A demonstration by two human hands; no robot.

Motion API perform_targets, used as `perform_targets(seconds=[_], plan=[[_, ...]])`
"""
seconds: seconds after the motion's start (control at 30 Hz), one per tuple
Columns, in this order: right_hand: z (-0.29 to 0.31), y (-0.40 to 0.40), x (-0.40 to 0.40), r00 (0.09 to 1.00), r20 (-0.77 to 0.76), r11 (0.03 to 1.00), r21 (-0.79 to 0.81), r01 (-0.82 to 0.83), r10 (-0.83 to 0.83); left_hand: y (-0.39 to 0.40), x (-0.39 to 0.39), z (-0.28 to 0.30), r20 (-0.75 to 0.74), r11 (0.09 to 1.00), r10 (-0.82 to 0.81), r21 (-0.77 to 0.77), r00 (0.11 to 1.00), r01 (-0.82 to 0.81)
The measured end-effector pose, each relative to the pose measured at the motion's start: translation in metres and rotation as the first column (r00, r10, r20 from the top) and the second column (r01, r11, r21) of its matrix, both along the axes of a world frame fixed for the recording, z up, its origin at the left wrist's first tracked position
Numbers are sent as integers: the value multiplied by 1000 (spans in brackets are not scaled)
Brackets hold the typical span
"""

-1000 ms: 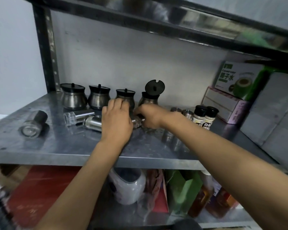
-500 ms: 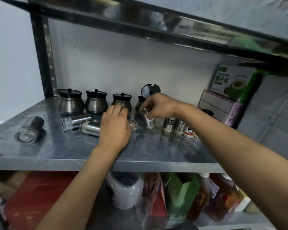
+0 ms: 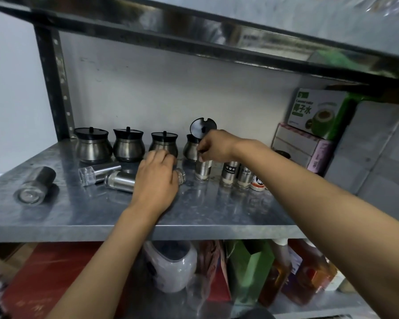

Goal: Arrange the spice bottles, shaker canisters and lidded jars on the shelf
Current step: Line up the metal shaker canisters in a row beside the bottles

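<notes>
Right hand [image 3: 213, 143] pinched on the top of an upright steel shaker canister [image 3: 202, 169], set on the metal shelf [image 3: 194, 210] just beside two standing spice bottles [image 3: 230, 172]. Left hand [image 3: 158, 178] curled over a lying glass-ended canister [image 3: 124, 180]; whether truly gripped, cannot tell. Behind, close, a lidded jar [image 3: 191, 149] with lid flipped up. Risk, as judged: a careless release, and the neighbours toppled like dominoes; a knuckle against the open lid; the loose grinder [image 3: 36, 185] at left free to roll.

Grey metal shelving [image 3: 217, 210], black upright post [image 3: 55, 88], pale wall [image 3: 171, 88] behind.
</notes>
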State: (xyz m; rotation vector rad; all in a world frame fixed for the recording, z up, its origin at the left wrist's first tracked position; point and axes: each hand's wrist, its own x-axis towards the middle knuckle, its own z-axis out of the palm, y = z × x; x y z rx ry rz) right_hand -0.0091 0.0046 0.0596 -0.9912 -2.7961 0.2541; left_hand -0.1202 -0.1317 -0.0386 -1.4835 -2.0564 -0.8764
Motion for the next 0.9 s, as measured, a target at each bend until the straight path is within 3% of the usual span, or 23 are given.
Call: perform_targets(seconds=[0.27, 0.63, 0.9], plan=[[13, 1, 2, 994, 112, 1000, 8, -6, 5, 1, 0, -2, 18, 999, -30, 11, 999, 30], [8, 4, 17, 996, 3, 995, -39, -89, 89, -2, 4, 0, -18, 999, -39, -13, 999, 39], [5, 9, 16, 1000, -3, 992, 126, 22, -22, 3, 8, 4, -111, 998, -31, -63, 993, 24]])
